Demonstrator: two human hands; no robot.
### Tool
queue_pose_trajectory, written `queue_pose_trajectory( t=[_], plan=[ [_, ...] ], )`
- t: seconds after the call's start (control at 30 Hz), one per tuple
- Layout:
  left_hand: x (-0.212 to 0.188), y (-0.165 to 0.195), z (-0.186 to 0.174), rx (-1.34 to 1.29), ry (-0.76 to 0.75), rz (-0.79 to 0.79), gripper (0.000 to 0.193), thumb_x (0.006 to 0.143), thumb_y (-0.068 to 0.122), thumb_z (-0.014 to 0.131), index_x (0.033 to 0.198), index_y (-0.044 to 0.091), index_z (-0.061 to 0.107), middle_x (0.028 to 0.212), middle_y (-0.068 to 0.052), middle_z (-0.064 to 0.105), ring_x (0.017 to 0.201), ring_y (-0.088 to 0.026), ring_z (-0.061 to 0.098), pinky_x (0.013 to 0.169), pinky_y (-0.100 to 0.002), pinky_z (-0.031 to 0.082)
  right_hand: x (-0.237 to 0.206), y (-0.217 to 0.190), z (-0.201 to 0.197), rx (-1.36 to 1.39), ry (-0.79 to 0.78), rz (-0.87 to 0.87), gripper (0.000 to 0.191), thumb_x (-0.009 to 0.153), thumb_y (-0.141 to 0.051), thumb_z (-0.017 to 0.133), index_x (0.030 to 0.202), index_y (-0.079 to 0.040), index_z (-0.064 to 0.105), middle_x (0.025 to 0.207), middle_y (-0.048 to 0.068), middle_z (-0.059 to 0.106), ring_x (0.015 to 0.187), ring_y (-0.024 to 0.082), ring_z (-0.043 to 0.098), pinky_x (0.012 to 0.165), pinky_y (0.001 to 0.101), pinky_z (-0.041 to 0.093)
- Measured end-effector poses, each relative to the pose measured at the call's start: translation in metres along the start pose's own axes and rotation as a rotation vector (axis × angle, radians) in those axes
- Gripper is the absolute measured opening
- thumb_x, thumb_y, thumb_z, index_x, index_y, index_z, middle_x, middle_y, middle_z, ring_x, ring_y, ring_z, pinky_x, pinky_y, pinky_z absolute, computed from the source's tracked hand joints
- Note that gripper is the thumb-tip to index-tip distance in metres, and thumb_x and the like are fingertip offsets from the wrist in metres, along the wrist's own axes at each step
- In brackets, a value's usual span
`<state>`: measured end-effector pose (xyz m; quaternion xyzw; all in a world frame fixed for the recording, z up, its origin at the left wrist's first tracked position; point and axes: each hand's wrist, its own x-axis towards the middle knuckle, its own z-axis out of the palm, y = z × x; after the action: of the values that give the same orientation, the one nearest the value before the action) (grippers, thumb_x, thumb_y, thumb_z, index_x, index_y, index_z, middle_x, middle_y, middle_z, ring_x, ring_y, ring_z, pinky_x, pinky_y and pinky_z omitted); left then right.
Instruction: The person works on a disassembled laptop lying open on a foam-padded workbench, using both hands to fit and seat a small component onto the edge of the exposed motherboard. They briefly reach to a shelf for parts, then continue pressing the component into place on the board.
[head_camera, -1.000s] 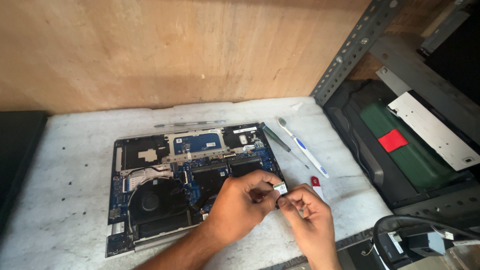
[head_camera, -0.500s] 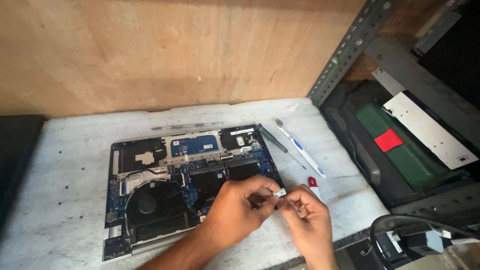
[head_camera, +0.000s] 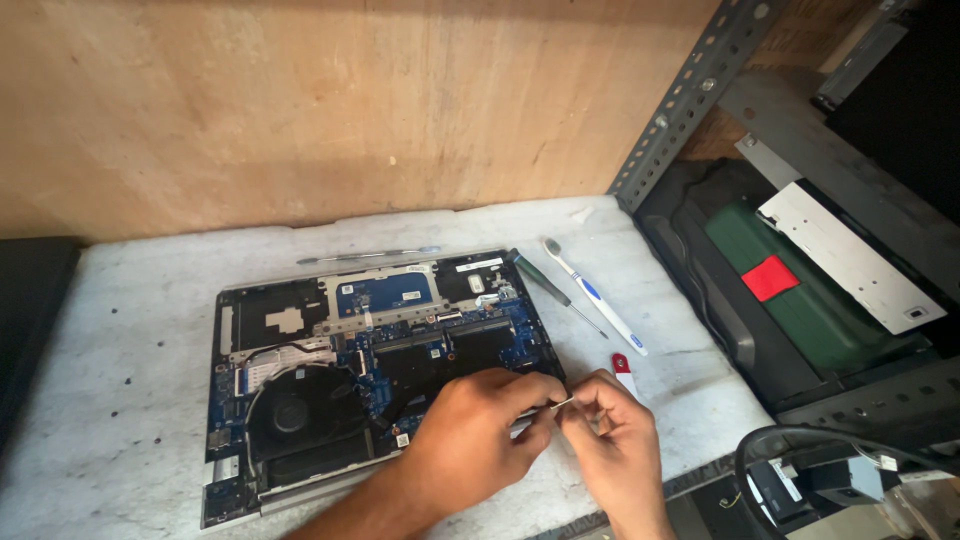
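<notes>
A small, thin, pale metal piece (head_camera: 562, 404) is pinched between the fingertips of the left hand (head_camera: 480, 435) and the right hand (head_camera: 612, 440). Both hands are closed around it, with the fingers curled in, so most of the piece is hidden and its kind cannot be told. It is held just above the front right corner of the opened laptop base with the blue circuit board and black round fan (head_camera: 370, 370), which lies flat on the pale speckled stone bench (head_camera: 110, 330).

Several risks are judged from this position. The piece is very small, so it could slip out of the fingers and fall among the board components or roll off the near edge of the bench, where it would be hard to find. If too much force is applied by the two hands, the thin piece could be bent. The left forearm is also passing over the open board, so a cable or connector could be caught by it.

As far as it can be seen, the long axis of the piece runs roughly from left to right, tilted slightly upward toward the right hand. Which end is the front cannot be told. A white and blue toothbrush (head_camera: 595, 295) and a dark-handled screwdriver (head_camera: 555, 290) lie on the bench beside the laptop, apart from the hands.
</notes>
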<state>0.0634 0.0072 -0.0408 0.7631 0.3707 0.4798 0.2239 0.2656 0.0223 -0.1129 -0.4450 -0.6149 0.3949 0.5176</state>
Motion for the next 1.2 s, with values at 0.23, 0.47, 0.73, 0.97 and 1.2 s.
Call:
queue_pose_trajectory(
  t=[0.23, 0.47, 0.73, 0.97, 1.2],
  plan=[
    [0.003, -0.002, -0.001, -0.221, -0.048, -0.182, 0.035, 0.086, 0.003, 0.071, 0.121, 0.009, 0.068, 0.083, -0.013, 0.074, 0.071, -0.025, 0.076, 0.066, -0.031, 0.061, 0.000, -0.004, 0.002, -0.040, -0.020, -0.045, 0.011, 0.084, 0.009, 0.068, 0.080, 0.000, 0.062, 0.083, 0.001, 0.058, 0.080, 0.009, 0.048, 0.074, 0.0253, 0.040],
    [0.001, -0.012, 0.005, -0.347, -0.012, -0.228, 0.032, 0.087, 0.000, 0.071, 0.118, 0.006, 0.068, 0.082, -0.011, 0.074, 0.071, -0.016, 0.077, 0.066, -0.029, 0.063, 0.001, -0.008, 0.003, -0.015, -0.035, -0.036, 0.009, 0.084, 0.008, 0.069, 0.082, 0.000, 0.065, 0.083, 0.001, 0.060, 0.079, 0.009, 0.049, 0.074, 0.0255, 0.039],
    [0.001, -0.014, 0.007, -0.331, -0.019, -0.295, 0.034, 0.084, 0.003, 0.077, 0.115, 0.007, 0.066, 0.078, -0.009, 0.072, 0.072, -0.014, 0.078, 0.065, -0.028, 0.063, -0.001, -0.011, 0.005, -0.082, -0.031, -0.053, 0.012, 0.082, 0.008, 0.071, 0.082, -0.001, 0.063, 0.084, 0.001, 0.057, 0.080, 0.010, 0.047, 0.074, 0.0254, 0.039],
    [0.004, -0.010, 0.004, -0.223, -0.026, -0.322, 0.037, 0.081, 0.009, 0.081, 0.114, 0.008, 0.064, 0.074, -0.010, 0.068, 0.066, -0.020, 0.072, 0.060, -0.033, 0.058, 0.000, -0.031, 0.007, -0.280, -0.101, -0.108, 0.008, 0.085, -0.001, 0.070, 0.092, -0.001, 0.067, 0.093, 0.003, 0.065, 0.084, 0.013, 0.057, 0.077, 0.0267, 0.044],
    [0.004, -0.015, 0.000, -0.096, 0.015, -0.062, 0.033, 0.086, 0.005, 0.073, 0.117, 0.008, 0.061, 0.086, -0.016, 0.067, 0.084, -0.033, 0.066, 0.073, -0.042, 0.054, 0.003, -0.042, 0.009, -0.450, -0.141, -0.270, 0.007, 0.094, -0.007, 0.063, 0.098, -0.001, 0.066, 0.099, 0.006, 0.067, 0.094, 0.018, 0.062, 0.084, 0.0306, 0.049]
  ],
)
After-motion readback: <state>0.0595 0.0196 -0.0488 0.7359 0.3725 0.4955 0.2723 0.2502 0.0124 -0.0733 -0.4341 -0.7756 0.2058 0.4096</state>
